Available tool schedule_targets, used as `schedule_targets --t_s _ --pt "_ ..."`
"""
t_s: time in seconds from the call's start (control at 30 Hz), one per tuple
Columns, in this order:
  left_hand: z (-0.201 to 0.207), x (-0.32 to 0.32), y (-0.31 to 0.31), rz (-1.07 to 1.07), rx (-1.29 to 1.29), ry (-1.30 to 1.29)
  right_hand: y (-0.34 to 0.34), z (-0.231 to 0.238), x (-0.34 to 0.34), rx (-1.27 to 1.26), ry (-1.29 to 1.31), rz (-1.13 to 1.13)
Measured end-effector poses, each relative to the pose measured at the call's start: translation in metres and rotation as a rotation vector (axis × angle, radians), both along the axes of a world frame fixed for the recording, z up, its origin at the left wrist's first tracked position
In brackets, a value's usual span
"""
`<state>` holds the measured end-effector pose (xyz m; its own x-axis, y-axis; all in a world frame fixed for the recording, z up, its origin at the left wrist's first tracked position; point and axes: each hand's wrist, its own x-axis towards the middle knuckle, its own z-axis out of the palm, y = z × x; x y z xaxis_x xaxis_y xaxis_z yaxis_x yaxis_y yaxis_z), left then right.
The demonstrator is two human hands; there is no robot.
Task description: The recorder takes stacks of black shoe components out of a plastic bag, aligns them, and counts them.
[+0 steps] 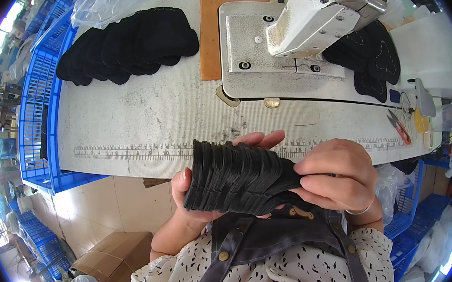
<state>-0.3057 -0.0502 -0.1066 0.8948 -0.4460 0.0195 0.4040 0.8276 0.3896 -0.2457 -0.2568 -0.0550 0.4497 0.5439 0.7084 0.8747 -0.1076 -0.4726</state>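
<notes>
A thick stack of black fabric pieces (229,176) is held on edge above the front of the sewing table. My left hand (186,191) is wrapped round it from below, thumb at the left end and fingertips showing behind the stack. At the right end, my right hand (341,176) pinches the fabric between thumb and fingers, where one or more pieces stand apart from the rest. Part of the left hand is hidden by the stack. Beyond it stands a white sewing machine (301,19), with more black stitched pieces (375,56) lying to its right.
Overlapping black pieces (129,44) lie at the back left of the table (125,112). A blue plastic crate (38,115) borders the table's left side. Red-handled snips (399,127) rest at the right. On the floor at lower left is a cardboard box (115,260).
</notes>
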Motion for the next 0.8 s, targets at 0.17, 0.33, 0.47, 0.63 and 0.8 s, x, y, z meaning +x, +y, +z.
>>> schedule_targets --t_s 0.17,0.33,0.47,0.63,0.8 --pt "-0.002 0.0 -0.001 -0.005 -0.138 -0.017 0.001 0.003 0.007 -0.002 0.01 0.059" --pt "0.002 -0.001 -0.002 -0.015 0.01 0.009 0.003 0.007 0.008 0.053 0.219 0.17" --pt "0.008 -0.002 -0.001 -0.024 0.112 0.035 0.003 0.012 -0.001 -0.018 0.318 0.008" --pt "0.01 -0.001 -0.002 -0.028 0.087 0.056 0.004 0.013 -0.004 -0.073 0.15 -0.05" --pt "0.009 -0.001 -0.001 -0.019 0.177 0.025 0.005 0.011 -0.006 -0.065 0.141 -0.081"
